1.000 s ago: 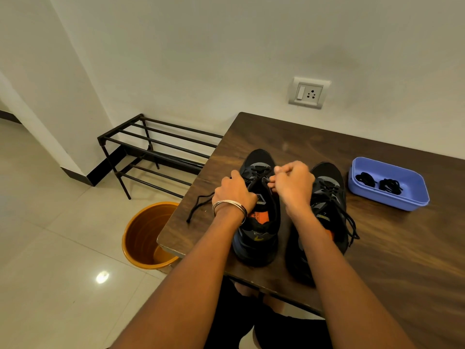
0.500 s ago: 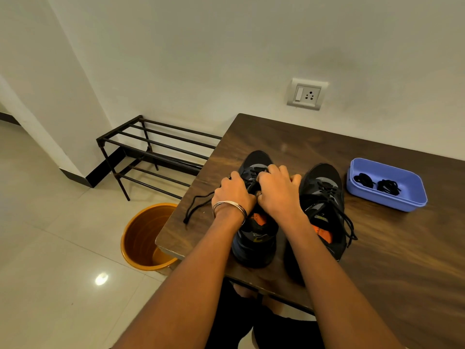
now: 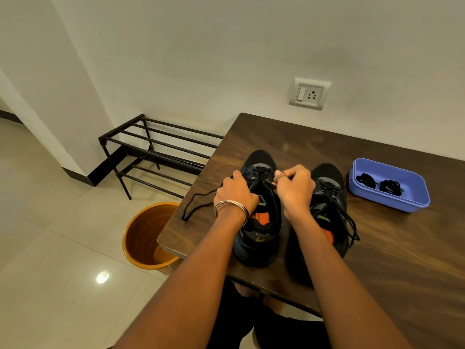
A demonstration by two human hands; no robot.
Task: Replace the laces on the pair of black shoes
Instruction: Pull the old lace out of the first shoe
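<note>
partly hidden under both hands, the left shoe; left hand and right hand each pinch its lace, fingertips obscured.

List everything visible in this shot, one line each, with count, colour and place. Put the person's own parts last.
Black lace-up sports shoes: 2, black with orange insoles, side by side on the table; left shoe, right shoe.
Loose black lace: 1, black, trailing from the left shoe across the table's left edge.
Blue plastic tray: 1, blue, right of the shoes.
Bundled spare laces: 2, black, inside the tray.
Dark wooden table: 1, brown, against the wall.
Orange plastic bucket: 1, orange, on the floor left of the table.
Black metal rack: 1, black, by the wall.
Wall socket: 1, white, above the table.
Left hand: 1, silver bangle at wrist, on the left shoe.
Right hand: 1, pinching lace over the left shoe.
</note>
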